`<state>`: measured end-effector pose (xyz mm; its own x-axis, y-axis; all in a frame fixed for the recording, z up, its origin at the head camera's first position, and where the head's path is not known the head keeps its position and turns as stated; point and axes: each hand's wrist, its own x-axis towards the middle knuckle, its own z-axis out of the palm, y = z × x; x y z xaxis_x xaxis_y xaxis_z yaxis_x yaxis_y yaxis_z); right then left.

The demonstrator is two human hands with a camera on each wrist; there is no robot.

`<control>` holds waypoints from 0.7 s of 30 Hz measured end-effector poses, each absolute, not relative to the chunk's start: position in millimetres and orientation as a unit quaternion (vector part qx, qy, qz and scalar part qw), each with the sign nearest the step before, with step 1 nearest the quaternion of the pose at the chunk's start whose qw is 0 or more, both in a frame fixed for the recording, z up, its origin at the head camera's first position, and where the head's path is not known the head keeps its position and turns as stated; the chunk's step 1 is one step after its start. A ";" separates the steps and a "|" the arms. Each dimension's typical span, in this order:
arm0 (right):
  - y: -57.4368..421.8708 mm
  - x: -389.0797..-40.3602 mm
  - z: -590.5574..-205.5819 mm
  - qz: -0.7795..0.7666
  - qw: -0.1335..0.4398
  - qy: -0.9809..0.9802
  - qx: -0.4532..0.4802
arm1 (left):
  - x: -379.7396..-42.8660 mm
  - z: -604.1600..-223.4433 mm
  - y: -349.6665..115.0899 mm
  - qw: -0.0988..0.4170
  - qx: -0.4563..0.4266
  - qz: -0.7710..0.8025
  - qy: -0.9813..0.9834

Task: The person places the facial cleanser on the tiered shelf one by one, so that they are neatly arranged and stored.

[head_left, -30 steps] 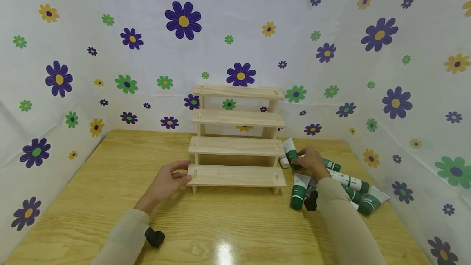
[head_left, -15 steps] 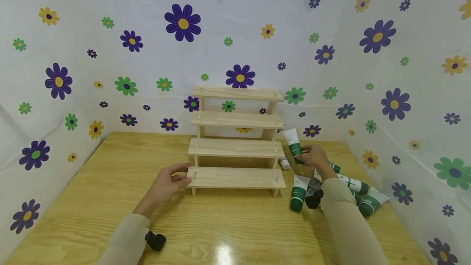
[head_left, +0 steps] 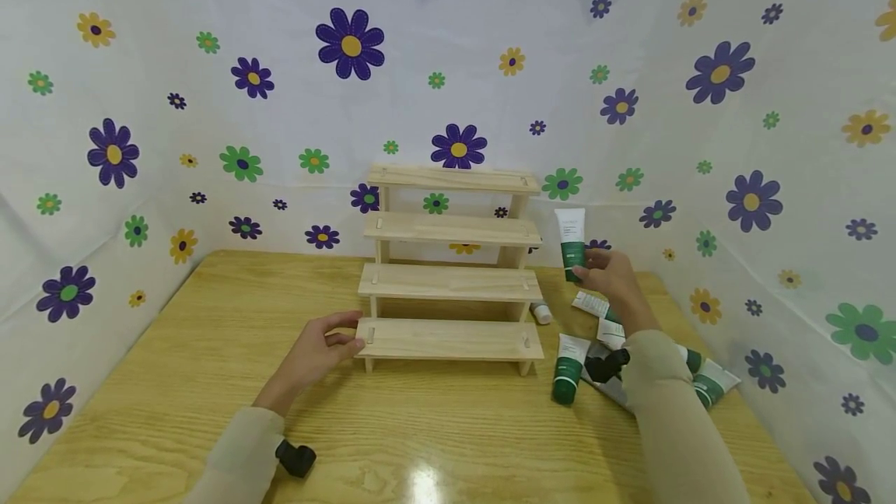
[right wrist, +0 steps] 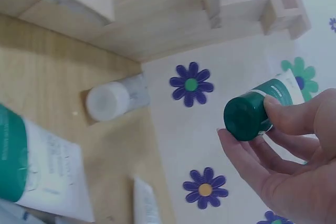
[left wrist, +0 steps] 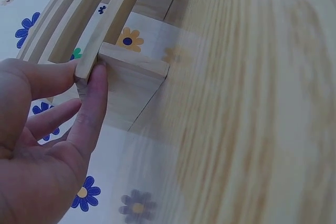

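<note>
Before a flower-printed cloth (head_left: 448,37), the left hand (head_left: 313,348) pinches the tiered wooden rack (head_left: 448,282) by its bottom shelf; the right hand (head_left: 610,278) pinches a green-and-white squeeze tube (head_left: 571,233), cap down, right of the rack. Lifting seems in hand; next calls for clearing the shelf ends.

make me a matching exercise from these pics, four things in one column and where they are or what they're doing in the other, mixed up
1. left hand
2. right hand
3. wooden stand
4. white-capped tube

A. four-tiered, standing on the table
B. holds a green-and-white tube, cap down
C. lies just right of the wooden stand
D. pinches the end of the bottom shelf

Pairs: 1-D, 2-B, 3-A, 4-C
</note>
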<state>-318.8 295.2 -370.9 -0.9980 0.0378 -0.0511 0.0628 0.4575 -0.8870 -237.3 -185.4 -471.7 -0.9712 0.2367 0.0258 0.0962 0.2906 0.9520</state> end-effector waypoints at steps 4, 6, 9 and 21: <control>294.0 -321.1 -362.4 -0.523 -0.004 0.852 0.027 | -236.4 -470.6 -186.3 0.064 0.098 0.585 0.802; 292.8 -321.7 -357.6 -0.521 -0.014 0.853 0.022 | -236.1 -470.2 -186.6 0.065 0.099 0.584 0.803; 289.6 -321.4 -349.3 -0.513 -0.032 0.858 0.015 | -235.8 -470.0 -187.0 0.063 0.105 0.581 0.804; 275.4 -323.1 -316.9 -0.502 -0.084 0.861 0.000 | -236.6 -468.9 -185.1 0.070 0.088 0.572 0.812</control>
